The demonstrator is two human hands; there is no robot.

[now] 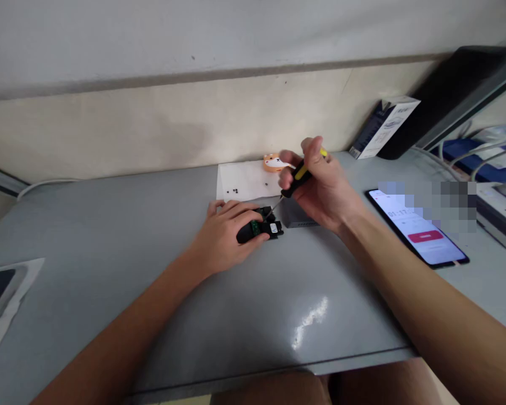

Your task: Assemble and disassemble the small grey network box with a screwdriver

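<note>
My left hand [230, 233] is closed around a small opened black device [274, 229] with a green circuit board showing, and presses it to the desk. My right hand [320, 174] grips a screwdriver [299, 175] with a black and yellow handle. Its thin shaft slants down to the left and its tip meets the device near the board; whether it sits in a screw is too small to tell. A dark grey box [297, 215] lies just right of the device, partly under my right hand.
Behind the device, a white paper sheet [248, 177] carries several tiny dark screws [236, 190] and an orange-and-white animal figure [273, 163]. A lit phone [417, 230] lies to the right. A carton [383, 128] leans at the back right, near a power strip [501, 208].
</note>
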